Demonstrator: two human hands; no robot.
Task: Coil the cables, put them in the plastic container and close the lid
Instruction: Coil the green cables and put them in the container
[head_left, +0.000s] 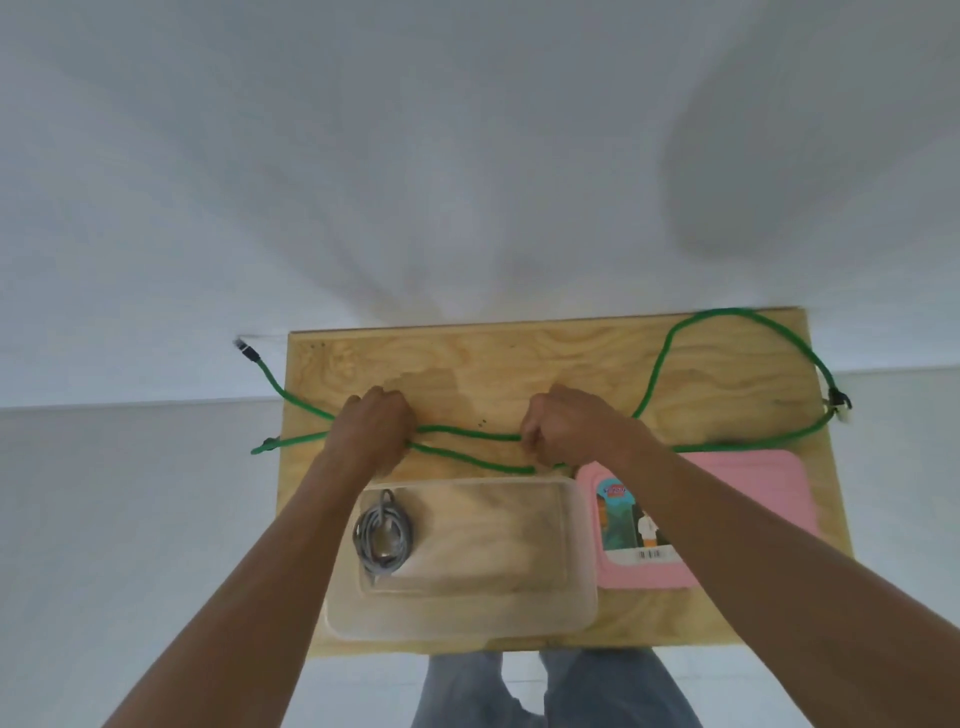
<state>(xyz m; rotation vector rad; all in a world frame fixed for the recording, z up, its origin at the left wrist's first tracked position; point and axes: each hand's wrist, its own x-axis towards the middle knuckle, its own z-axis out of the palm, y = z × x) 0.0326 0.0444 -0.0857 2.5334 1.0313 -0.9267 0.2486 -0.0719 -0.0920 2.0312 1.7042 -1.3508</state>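
On the table (519, 364), the container (462, 603) sits at the near edge, left of centre. A coiled cable (383, 535) lies inside it, at its left end. The lid (743, 499) lies flat just to the right of the container, touching or nearly touching it. Behind both, a long cable (467, 432) runs across the table from left to right; its left ends hang past the left edge, and on the right it loops toward the far right corner. The left hand (374, 426) and right hand (566, 423) rest on this cable's middle, apart, behind the container.
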